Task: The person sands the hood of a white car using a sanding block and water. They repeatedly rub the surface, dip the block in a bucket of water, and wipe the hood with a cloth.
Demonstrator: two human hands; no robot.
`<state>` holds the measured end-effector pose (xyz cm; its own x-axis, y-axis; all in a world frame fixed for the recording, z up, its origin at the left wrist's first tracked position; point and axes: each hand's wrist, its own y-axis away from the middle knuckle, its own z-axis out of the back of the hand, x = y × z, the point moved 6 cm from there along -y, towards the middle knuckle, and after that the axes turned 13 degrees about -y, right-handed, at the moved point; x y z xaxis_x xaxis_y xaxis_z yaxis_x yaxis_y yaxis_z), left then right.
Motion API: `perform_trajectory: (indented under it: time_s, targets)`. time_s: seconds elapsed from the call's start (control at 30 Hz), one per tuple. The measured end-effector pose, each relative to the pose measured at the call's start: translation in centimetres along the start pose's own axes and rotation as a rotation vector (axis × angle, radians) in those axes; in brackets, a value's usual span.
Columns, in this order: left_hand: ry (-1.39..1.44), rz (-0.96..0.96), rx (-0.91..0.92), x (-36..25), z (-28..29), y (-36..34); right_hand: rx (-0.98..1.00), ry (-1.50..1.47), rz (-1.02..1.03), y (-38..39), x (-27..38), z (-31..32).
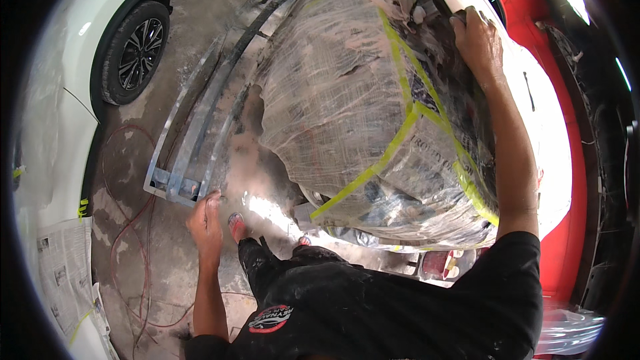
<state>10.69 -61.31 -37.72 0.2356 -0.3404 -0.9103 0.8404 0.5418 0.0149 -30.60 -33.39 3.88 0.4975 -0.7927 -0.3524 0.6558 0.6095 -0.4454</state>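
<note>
My right hand [479, 43] is at the inner edge of a white car panel [527, 103], its fingers curled and pressed together. Whatever lies under those fingers is hidden. Next to this panel, dusty plastic sheeting [327, 87] covers the front of the car, held by strips of yellow-green masking tape [360, 183]. My left hand [205, 223] hangs low over the floor on the other side, fingers drawn together, with no object visible in them. It appears close to the near end of a metal frame [175, 185], apart from the sheeting.
A white car with a black wheel [137, 53] stands at the left, newspaper [63, 260] masking its lower part. A red hose [143, 273] loops across the dusty floor. Red bodywork [563, 227] lies beyond the white panel. Near my right side is a red round container [437, 265].
</note>
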Motion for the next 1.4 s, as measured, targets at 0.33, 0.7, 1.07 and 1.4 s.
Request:
perform_trajectory:
  time_s: [0.33,0.7,1.07,1.4]
  targets:
    - [0.079,-0.017,0.09,0.5,-2.0,0.1,0.065,0.05,-0.06,-0.4,0.8,0.2]
    - [0.015,-0.333,0.193,-8.2,-4.4,-5.6,-0.01,0.05,-0.091,4.7,-1.4,-0.1]
    - [-0.117,-0.244,0.364,-4.5,-4.4,-4.7,-0.073,-0.084,-0.267,30.6,-3.5,14.9]
    - [-0.08,-0.989,0.204,-29.9,-5.6,-7.9,-0.194,-0.169,-0.189,30.7,-4.0,16.2]
